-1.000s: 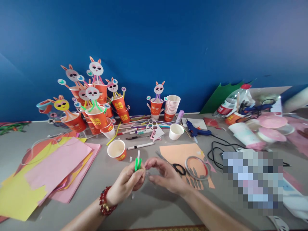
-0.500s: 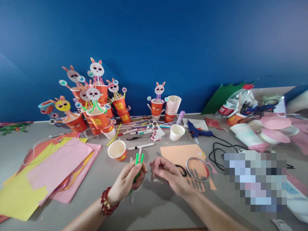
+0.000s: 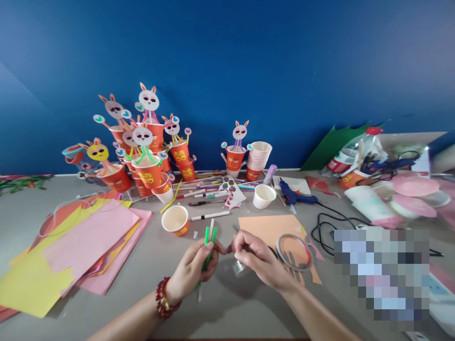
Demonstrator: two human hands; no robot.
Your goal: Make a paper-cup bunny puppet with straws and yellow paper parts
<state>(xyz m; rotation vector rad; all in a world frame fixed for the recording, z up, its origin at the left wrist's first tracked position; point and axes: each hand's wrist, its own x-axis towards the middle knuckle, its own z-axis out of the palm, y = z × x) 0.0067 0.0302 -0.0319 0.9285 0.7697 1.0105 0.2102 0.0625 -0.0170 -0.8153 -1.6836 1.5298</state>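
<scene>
The left hand (image 3: pixel 194 267) is closed around a small bundle of straws (image 3: pixel 209 239), two green and one white, whose tips stick up past the fingers and whose lower ends poke out under the palm. A red bead bracelet (image 3: pixel 164 298) sits on that wrist. The right hand (image 3: pixel 258 258) is just beside it, fingertips pinched together next to the left thumb, with a strip of clear tape (image 3: pixel 239 267) hanging from them; whether the fingertips press on the straws themselves cannot be told.

Taking the straws as the marker: just behind them on the grey table (image 3: pixel 149 265) stands an orange paper cup (image 3: pixel 175 220), open side up, and a white marker pen (image 3: pixel 209 216) lies beside it. To the right of the straws lies a peach sheet of paper (image 3: pixel 265 225) with a roll of tape (image 3: pixel 293 245) on it, close to the right hand, and black scissors (image 3: pixel 272 250) mostly hidden by that hand. Further back and right are a white cup (image 3: pixel 264 195) and a blue glue gun (image 3: pixel 293 195) with its black cord (image 3: pixel 325 227) trailing over the table. Well behind and left of the straws is a crowd of orange cups with paper rabbit heads (image 3: pixel 144 161); one more rabbit cup (image 3: pixel 236 154) stands beside a stack of cups (image 3: pixel 259 158). Far left of the straws lies a loose pile of pink and yellow paper (image 3: pixel 78 248).
</scene>
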